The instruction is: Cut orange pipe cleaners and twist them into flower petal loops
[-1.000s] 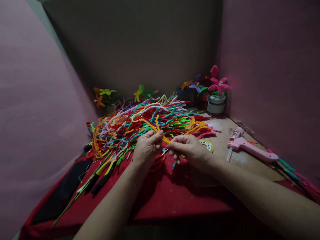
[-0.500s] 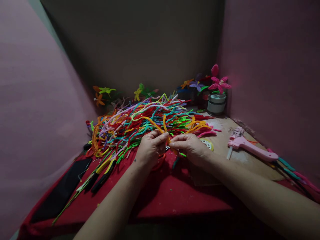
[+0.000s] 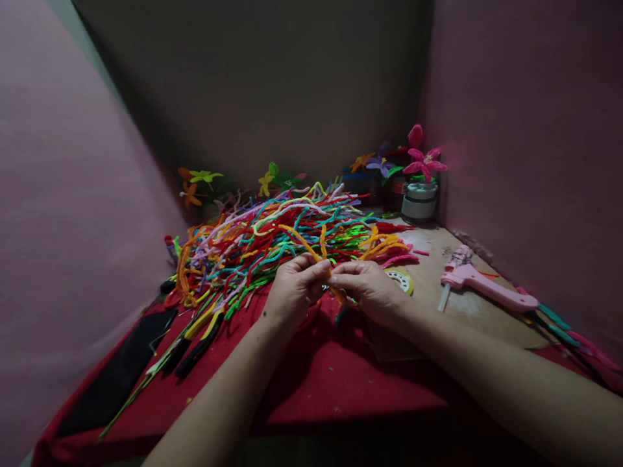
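Orange pipe cleaners [image 3: 304,242] are pinched between the fingertips of both hands, over the front of the table. My left hand [image 3: 295,283] is closed on them, thumb on top, with two fuzzy ends sticking up and away from me. Close beside it, my right hand [image 3: 366,285] grips the lower part between thumb and fingers, and a short bit shows below the fingertips. Just behind the hands lies a large heap of many-coloured pipe cleaners [image 3: 272,220]. The exact join of the orange strands is hidden by my fingers.
A pink glue gun [image 3: 487,285] lies on a board [image 3: 472,318] at the right, near a yellow tape roll [image 3: 402,281]. Yellow-black pliers [image 3: 199,340] and a black flat object [image 3: 119,373] lie left on the red cloth [image 3: 341,402]. Pipe-cleaner flowers [image 3: 426,162] stand behind.
My two hands have come slightly closer together on the orange pipe cleaners, and the upright end has shifted a little. The whole view has moved slightly.
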